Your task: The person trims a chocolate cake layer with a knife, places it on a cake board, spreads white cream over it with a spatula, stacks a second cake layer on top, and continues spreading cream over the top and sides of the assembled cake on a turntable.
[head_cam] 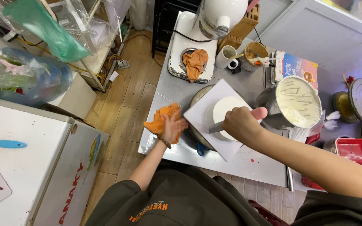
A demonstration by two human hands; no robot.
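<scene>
Gripping pink-handled spatula (pixel 235 122) in closed right hand (pixel 240 124) over white cake (pixel 228 108); left hand (pixel 173 127), fingers spread, touched orange cloth (pixel 160 120). Uneven pressure risked gouging frosting.

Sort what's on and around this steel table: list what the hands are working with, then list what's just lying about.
In use:
- right hand gripping the pink-handled spatula
- white cake on the white square board
- left hand on the orange cloth
- bowl of cream

Lying about:
- stand mixer with another orange rag
- white mug
- blue-handled knife
- red tub
</scene>
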